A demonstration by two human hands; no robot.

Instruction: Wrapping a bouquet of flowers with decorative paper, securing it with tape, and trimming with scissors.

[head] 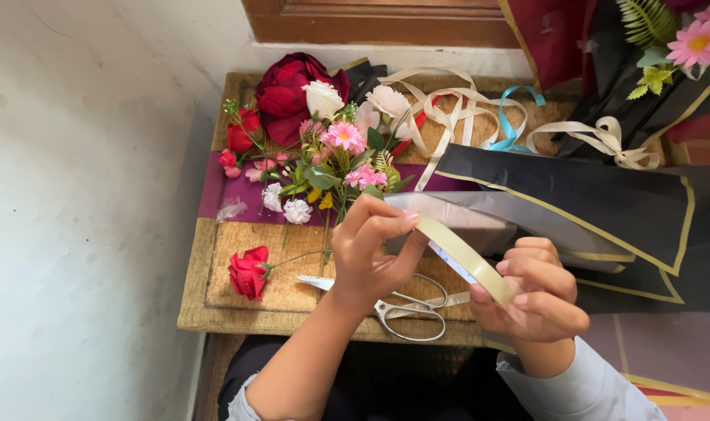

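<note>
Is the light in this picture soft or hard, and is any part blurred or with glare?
Head view: soft, even light with faint shadows; the left hand, right hand and tape roll are sharp; mild sheen on the scissors; no strong glare.

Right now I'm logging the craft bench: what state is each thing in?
Tape roll: held on edge between both hands.
Left hand: pinching the roll's upper end.
Right hand: gripping the lower end.
Scissors: flat on the mat, blades closed.
Red rose: lying loose.
Bouquet: lying on the mat.
Ribbons: loose, tangled.
</note>
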